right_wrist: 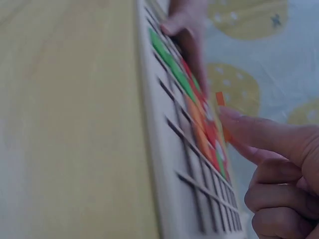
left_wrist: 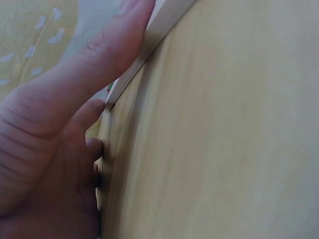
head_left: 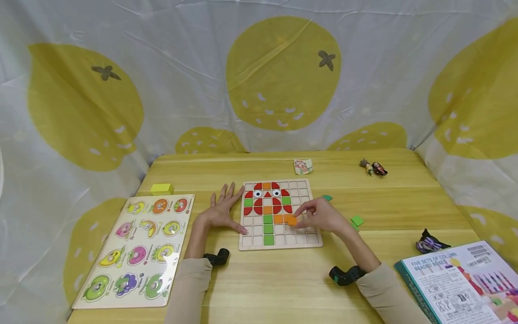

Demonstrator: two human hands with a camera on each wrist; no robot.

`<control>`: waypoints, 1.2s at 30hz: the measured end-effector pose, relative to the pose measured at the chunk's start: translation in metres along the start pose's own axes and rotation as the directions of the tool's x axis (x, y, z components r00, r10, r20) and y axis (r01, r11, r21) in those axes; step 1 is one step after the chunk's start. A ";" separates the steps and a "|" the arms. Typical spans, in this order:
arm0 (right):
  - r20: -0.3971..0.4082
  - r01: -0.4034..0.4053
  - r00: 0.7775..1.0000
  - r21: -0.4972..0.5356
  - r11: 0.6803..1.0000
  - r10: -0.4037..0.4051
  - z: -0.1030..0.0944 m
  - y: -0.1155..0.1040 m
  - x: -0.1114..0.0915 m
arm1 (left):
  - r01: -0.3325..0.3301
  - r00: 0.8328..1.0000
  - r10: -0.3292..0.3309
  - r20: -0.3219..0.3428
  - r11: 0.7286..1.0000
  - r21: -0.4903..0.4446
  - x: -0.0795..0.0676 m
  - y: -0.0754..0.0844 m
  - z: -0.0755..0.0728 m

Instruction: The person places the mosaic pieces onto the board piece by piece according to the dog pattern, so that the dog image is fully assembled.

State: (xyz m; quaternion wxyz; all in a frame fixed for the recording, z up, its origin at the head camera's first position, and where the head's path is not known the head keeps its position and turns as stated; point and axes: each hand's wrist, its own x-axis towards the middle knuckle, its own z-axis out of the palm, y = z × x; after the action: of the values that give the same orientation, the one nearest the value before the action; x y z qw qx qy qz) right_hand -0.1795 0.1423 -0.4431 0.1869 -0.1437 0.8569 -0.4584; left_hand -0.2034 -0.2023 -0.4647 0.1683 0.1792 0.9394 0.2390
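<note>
A wooden grid board (head_left: 259,245) lies at the middle of the table, with red, orange and green tiles and two round eyes set in its squares. My left hand (head_left: 221,213) is spread out at the board's left edge. Its thumb (left_wrist: 107,55) rests along the rim and the other fingers stretch away on the far side. My right hand (head_left: 319,213) is over the board's right half, pinching an orange square tile (right_wrist: 221,99) between thumb and forefinger. That tile is close above the grid, beside another orange tile (head_left: 278,219) lying in a square.
Loose green tiles (head_left: 357,221) lie right of the board, and a small picture card (head_left: 303,166) behind it. To the left are a fruit puzzle board (head_left: 137,252) and a yellow block (head_left: 162,189). Two small figures (head_left: 379,169), a dark purple item (head_left: 430,243) and a box (head_left: 461,283) are on the right.
</note>
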 end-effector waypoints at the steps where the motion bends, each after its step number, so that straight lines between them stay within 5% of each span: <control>1: 0.011 0.004 1.000 -0.007 1.000 -0.003 0.008 -0.003 0.002 | -0.002 1.000 0.002 -0.001 1.000 0.000 0.000 0.000 0.000; 7: -0.018 -0.011 1.000 -0.056 0.998 0.010 0.037 -0.013 0.010 | 0.002 1.000 -0.002 0.002 1.000 0.011 0.000 0.000 0.001; 24: 0.038 0.016 0.999 0.002 1.000 -0.016 0.044 -0.011 0.013 | 0.017 1.000 -0.017 0.006 1.000 0.005 0.000 0.002 0.000; 28: 0.062 0.064 0.996 0.022 0.998 -0.066 0.025 -0.008 0.009 | 0.014 1.000 -0.014 0.004 1.000 0.006 0.001 0.002 0.000; 36: 0.002 0.029 1.000 0.018 0.999 -0.029 -0.051 0.021 -0.024 | 0.009 1.000 -0.009 -0.001 1.000 0.004 0.001 0.003 0.000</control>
State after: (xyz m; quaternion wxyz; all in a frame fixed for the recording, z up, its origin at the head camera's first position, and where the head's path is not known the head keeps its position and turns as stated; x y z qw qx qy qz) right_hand -0.1832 0.2005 -0.4298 0.1823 -0.1551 0.8505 -0.4684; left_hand -0.2037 -0.1996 -0.4639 0.1687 0.1752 0.9407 0.2363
